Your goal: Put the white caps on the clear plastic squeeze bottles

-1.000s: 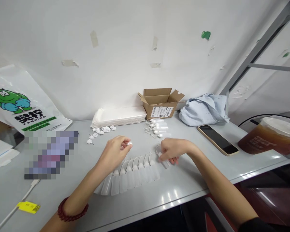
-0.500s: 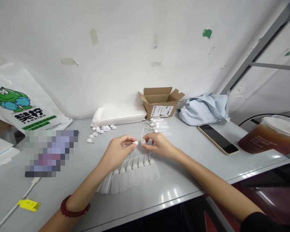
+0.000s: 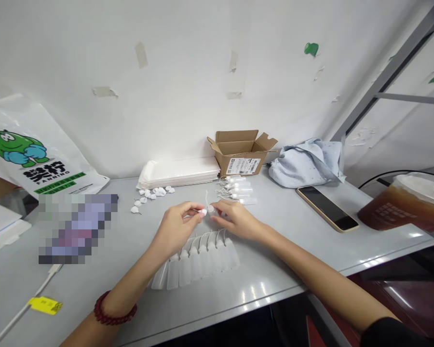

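My left hand [image 3: 179, 224] pinches a small white cap [image 3: 203, 212] between thumb and fingertips. Close beside it, my right hand [image 3: 237, 219] grips a white piece with a thin upright tube, which looks like a nozzle cap [image 3: 210, 209]. The two pieces nearly meet; whether they touch I cannot tell. Below the hands, translucent squeeze bottles [image 3: 197, 265] with thin curved tubes lie in a row. More bottles [image 3: 238, 189] lie beyond my right hand. Several loose white caps [image 3: 152, 194] are scattered past my left hand.
At the wall stand a stack of white trays [image 3: 181, 172] and an open cardboard box [image 3: 240, 152]. A blue cloth bag [image 3: 306, 164], a phone [image 3: 327, 208] and a large drink cup [image 3: 401, 202] are rightward. A plastic bag [image 3: 39, 149] and a white cable [image 3: 10, 325] are leftward.
My right hand has tilted and shifted slightly left, bringing the nozzle cap closer to the cap in my left hand. The tube now leans left instead of right.
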The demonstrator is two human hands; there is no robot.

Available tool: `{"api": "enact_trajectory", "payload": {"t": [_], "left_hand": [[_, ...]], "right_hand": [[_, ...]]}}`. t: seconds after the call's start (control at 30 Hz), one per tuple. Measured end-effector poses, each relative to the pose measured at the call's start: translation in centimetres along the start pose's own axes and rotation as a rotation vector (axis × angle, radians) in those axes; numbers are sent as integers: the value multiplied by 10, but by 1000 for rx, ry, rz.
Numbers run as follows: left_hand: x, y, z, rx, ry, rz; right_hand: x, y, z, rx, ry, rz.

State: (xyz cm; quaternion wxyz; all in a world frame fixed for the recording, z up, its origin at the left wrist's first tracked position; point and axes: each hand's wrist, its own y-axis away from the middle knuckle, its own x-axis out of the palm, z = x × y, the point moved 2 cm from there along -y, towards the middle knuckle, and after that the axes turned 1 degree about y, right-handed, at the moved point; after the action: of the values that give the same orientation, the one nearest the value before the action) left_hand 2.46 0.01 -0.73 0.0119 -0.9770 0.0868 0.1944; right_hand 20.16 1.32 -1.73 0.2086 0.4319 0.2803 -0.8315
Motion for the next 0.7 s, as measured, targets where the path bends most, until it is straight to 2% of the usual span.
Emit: {"api": "enact_trajectory", "payload": {"t": [0.27, 0.47, 0.6, 0.7], "left_hand": [[-3, -2, -2, 32, 133, -21], [-3, 0, -4, 53, 175, -58], [-2, 0, -2, 101, 136, -39], [-3, 0, -2, 135, 81, -52]], "right_hand": [[-3, 3, 5, -43, -58, -47], [-4, 4, 8, -63, -76, -33], [-3, 4, 7, -58, -84, -21], [-1, 4, 4, -79, -74, -71]]}}
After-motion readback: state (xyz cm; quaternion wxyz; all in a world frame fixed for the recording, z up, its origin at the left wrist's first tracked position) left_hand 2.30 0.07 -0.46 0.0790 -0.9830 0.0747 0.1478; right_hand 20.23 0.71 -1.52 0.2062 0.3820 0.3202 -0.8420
